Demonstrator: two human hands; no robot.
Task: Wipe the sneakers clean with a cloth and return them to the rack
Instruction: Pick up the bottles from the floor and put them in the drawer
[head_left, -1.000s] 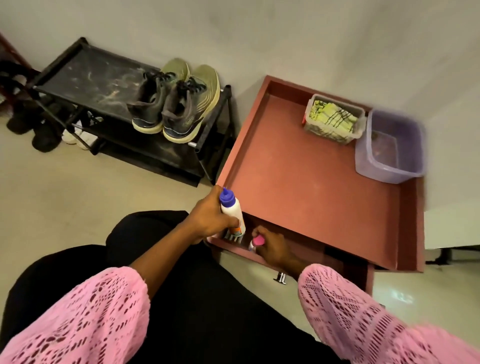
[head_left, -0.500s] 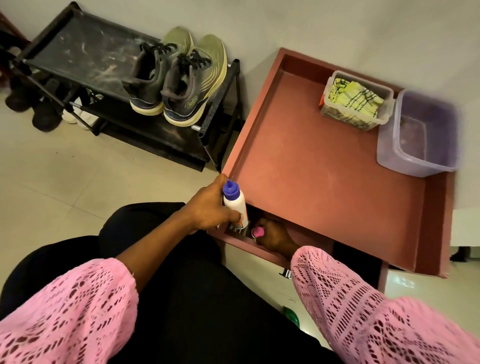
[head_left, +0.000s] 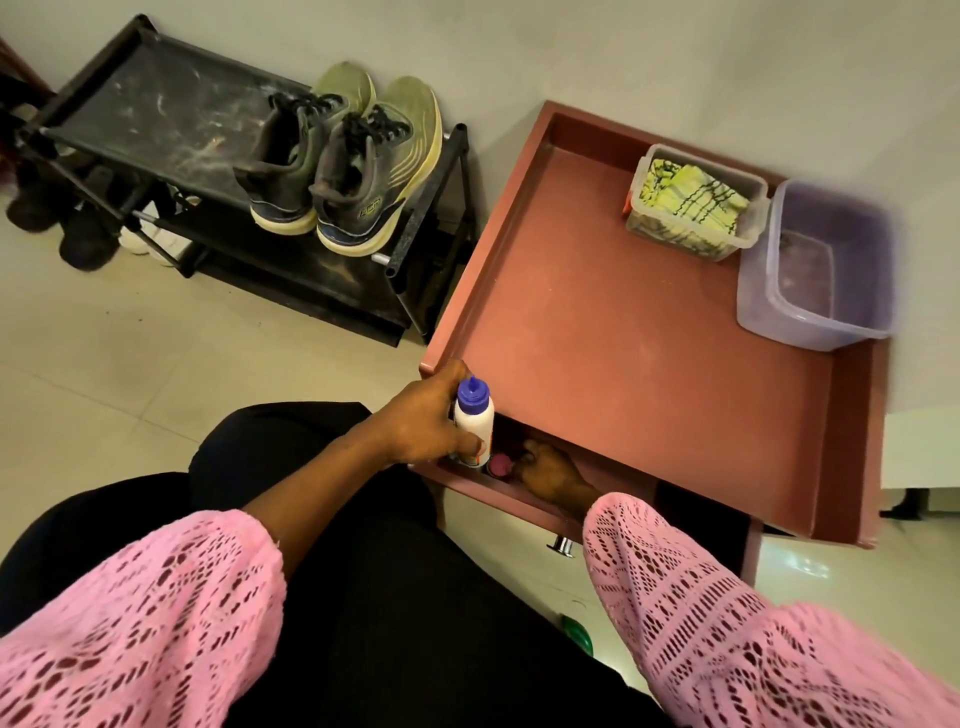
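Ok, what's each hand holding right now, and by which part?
The left hand grips the white bottle around its body. The right hand, inside the drawer, touches a pink-capped item; grip unclear.

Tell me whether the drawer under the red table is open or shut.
Open. The drawer is pulled out from under the tabletop, and the right hand reaches inside.

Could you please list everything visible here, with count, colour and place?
sneakers: two, olive and grey, on top of rack
rack: one, black, against wall
dark shoes: some, black, on floor by rack
table: one, reddish-brown, drawer open
clear tub: one, holding yellow cloth, on table
purple tub: one, beside clear tub
bottle: one, white, blue cap
pink-capped item: one, in drawer
left hand: grips bottle
right hand: in drawer
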